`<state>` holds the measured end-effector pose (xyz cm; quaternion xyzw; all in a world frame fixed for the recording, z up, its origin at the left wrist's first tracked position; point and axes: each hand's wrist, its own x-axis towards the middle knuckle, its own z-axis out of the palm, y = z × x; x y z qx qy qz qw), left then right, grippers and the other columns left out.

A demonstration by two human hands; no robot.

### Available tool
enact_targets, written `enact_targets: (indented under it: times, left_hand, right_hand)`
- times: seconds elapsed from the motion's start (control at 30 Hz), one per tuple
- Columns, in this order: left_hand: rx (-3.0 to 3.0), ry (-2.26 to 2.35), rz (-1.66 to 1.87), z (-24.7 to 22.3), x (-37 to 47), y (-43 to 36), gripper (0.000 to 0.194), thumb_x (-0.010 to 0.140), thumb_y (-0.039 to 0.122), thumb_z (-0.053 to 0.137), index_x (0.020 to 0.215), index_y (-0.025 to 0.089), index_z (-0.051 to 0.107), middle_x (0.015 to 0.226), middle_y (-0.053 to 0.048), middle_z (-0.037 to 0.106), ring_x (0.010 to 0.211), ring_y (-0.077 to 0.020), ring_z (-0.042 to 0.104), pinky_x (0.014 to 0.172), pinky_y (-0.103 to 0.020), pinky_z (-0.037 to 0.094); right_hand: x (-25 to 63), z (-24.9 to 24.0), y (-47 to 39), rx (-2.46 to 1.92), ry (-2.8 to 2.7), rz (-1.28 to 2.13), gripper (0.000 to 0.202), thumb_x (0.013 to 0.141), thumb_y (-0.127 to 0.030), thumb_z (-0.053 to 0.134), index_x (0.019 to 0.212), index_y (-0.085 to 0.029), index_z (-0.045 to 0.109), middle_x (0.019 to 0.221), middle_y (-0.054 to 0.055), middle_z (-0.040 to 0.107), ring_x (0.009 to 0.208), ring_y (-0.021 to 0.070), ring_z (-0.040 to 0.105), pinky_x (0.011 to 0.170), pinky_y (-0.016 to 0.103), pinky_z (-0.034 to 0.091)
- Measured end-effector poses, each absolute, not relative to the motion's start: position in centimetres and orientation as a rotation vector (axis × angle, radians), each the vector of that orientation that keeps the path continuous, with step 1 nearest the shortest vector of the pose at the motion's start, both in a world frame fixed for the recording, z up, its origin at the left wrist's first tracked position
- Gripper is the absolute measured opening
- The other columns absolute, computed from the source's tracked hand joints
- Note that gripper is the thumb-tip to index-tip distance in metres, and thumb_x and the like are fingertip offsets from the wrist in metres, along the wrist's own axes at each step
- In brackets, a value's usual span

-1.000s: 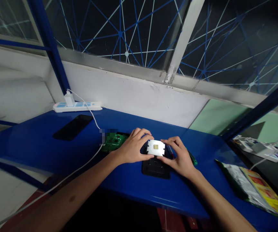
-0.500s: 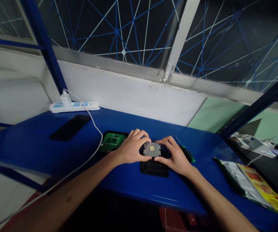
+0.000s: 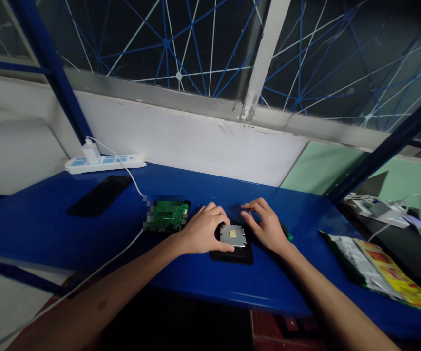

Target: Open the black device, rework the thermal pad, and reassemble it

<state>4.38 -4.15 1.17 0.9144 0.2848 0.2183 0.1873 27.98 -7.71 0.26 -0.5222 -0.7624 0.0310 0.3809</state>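
Apparently we're seating the metal plate [image 3: 238,239] over the black cover [image 3: 232,258], left hand [image 3: 206,229] pinching it, right hand [image 3: 268,227] empty, unclenched, right of the cover; next likely needs careful alignment.

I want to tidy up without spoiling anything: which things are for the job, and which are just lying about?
For the job, it seems:
plate, in the left hand
case, under the plate
green board
green tool

Probably just lying about:
black slab
power strip
packet
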Motion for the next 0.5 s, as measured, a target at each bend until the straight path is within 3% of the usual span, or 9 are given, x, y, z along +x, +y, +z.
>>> enact_targets:
  times: [0.5]
  left_hand:
    - [2.580,0.825,0.539,0.70,4.68,-4.47,0.047,0.068,0.053,0.089,0.094,0.022,0.067,0.111,-0.005,0.061,0.107,-0.0283,0.051,0.092,-0.044,0.046]
  right_hand:
    - [27.78,0.01,-7.52,-1.354,-1.935,0.115,0.019,0.098,-0.035,0.057,0.109,-0.022,0.067,0.101,0.008,0.064,0.097,0.0229,0.064,0.091,0.042,0.054]
